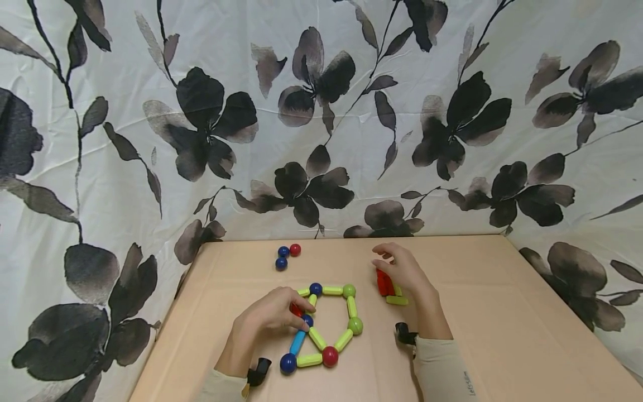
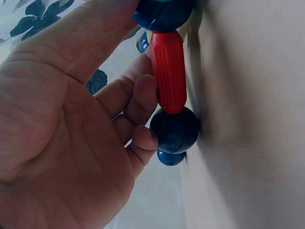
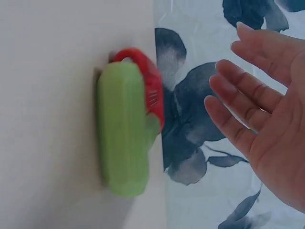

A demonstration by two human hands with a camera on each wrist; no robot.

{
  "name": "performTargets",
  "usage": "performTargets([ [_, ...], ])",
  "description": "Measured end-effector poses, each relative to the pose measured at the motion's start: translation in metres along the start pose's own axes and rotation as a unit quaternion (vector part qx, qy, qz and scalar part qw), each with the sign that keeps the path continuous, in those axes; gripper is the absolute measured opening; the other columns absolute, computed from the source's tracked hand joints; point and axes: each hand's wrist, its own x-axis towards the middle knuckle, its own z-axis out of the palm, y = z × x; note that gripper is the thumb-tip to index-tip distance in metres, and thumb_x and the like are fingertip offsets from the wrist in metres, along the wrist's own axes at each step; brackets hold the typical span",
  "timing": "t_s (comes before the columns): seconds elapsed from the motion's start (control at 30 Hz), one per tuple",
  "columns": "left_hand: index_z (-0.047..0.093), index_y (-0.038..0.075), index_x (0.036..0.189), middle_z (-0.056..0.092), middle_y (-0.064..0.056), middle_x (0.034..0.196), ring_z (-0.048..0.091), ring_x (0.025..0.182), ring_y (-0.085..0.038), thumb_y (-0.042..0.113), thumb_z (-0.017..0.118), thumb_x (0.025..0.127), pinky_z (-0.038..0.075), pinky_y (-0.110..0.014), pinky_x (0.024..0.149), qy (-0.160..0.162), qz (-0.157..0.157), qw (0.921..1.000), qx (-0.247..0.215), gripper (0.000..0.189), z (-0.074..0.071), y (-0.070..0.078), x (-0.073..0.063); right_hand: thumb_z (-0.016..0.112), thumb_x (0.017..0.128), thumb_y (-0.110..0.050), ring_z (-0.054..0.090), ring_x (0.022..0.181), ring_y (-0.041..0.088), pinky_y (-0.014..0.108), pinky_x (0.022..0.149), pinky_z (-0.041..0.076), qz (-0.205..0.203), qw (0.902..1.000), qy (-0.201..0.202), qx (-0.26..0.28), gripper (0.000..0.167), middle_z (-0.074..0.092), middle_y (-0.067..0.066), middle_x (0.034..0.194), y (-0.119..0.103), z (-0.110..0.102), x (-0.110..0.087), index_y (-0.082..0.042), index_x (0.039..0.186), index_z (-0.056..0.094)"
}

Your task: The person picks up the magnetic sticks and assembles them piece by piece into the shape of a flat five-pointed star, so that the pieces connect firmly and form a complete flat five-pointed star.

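Observation:
A shape of joined sticks and balls, like a magnetic building set, lies on the table; one of its lime green sticks (image 1: pixel 331 291) is at the far side. My left hand (image 1: pixel 273 312) is over its left side, with the thumb at a blue ball (image 2: pixel 164 16). Curled fingers of that hand lie against a red stick (image 2: pixel 167 71) and a dark blue ball (image 2: pixel 174 130) at its end. My right hand (image 1: pixel 404 268) hovers with fingers extended beside loose red sticks (image 1: pixel 385 283) and a loose green stick (image 3: pixel 123 129), holding nothing.
Loose balls, blue (image 1: pixel 281 263) and red (image 1: pixel 295 249), sit near the table's back edge. A light blue stick (image 1: pixel 297 343) and a red ball (image 1: pixel 330 356) form the shape's near side. Flower-patterned cloth (image 1: pixel 382 139) hangs behind the tan table (image 1: pixel 502 312).

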Motion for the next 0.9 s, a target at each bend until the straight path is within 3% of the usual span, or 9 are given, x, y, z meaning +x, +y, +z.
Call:
performTargets([
  [0.23, 0.081, 0.022, 0.116, 0.072, 0.007, 0.111, 0.055, 0.103, -0.019, 0.020, 0.090, 0.081, 0.049, -0.040, 0.093, 0.001, -0.001, 1.0000, -0.004, 0.036, 0.001, -0.002, 0.001, 0.066, 0.102, -0.011, 0.050, 0.136, 0.045, 0.060, 0.110, 0.046, 0.058, 0.9963, -0.064, 0.001, 0.040, 0.055, 0.020, 0.147, 0.013, 0.001, -0.004, -0.006, 0.141, 0.061],
  [0.33, 0.081, 0.023, 0.116, 0.072, 0.008, 0.111, 0.055, 0.103, -0.018, 0.021, 0.090, 0.081, 0.049, -0.039, 0.092, 0.001, 0.000, 1.0000, -0.003, 0.036, 0.001, -0.002, 0.001, 0.064, 0.102, -0.007, 0.051, 0.136, 0.045, 0.060, 0.110, 0.046, 0.060, 0.9950, -0.080, -0.002, 0.039, 0.055, 0.022, 0.147, 0.020, 0.005, -0.003, -0.003, 0.141, 0.061],
  [0.5, 0.082, 0.023, 0.116, 0.073, 0.008, 0.110, 0.056, 0.102, -0.018, 0.022, 0.090, 0.081, 0.049, -0.037, 0.090, 0.002, 0.008, 1.0000, 0.003, 0.035, 0.001, -0.003, 0.001, 0.063, 0.100, 0.000, 0.058, 0.124, 0.041, 0.057, 0.108, 0.048, 0.036, 0.9955, -0.083, -0.028, 0.035, 0.063, 0.022, 0.135, 0.029, 0.010, -0.001, 0.001, 0.135, 0.064],
  [0.63, 0.082, 0.023, 0.116, 0.074, 0.008, 0.109, 0.056, 0.101, -0.018, 0.022, 0.090, 0.082, 0.048, -0.037, 0.089, 0.001, 0.009, 0.9999, 0.005, 0.035, 0.000, -0.003, 0.001, 0.063, 0.100, 0.001, 0.059, 0.119, 0.038, 0.056, 0.106, 0.050, 0.040, 0.9949, -0.074, -0.055, 0.035, 0.064, 0.021, 0.131, 0.032, 0.013, -0.001, 0.001, 0.135, 0.064],
  [0.9, 0.082, 0.023, 0.115, 0.074, 0.008, 0.110, 0.056, 0.103, -0.018, 0.022, 0.090, 0.082, 0.049, -0.039, 0.093, 0.003, 0.008, 1.0000, 0.006, 0.035, 0.000, -0.003, 0.001, 0.065, 0.098, 0.002, 0.060, 0.114, 0.036, 0.055, 0.104, 0.052, 0.040, 0.9958, -0.057, -0.059, 0.037, 0.064, 0.020, 0.124, 0.033, 0.016, 0.000, 0.003, 0.134, 0.064],
])
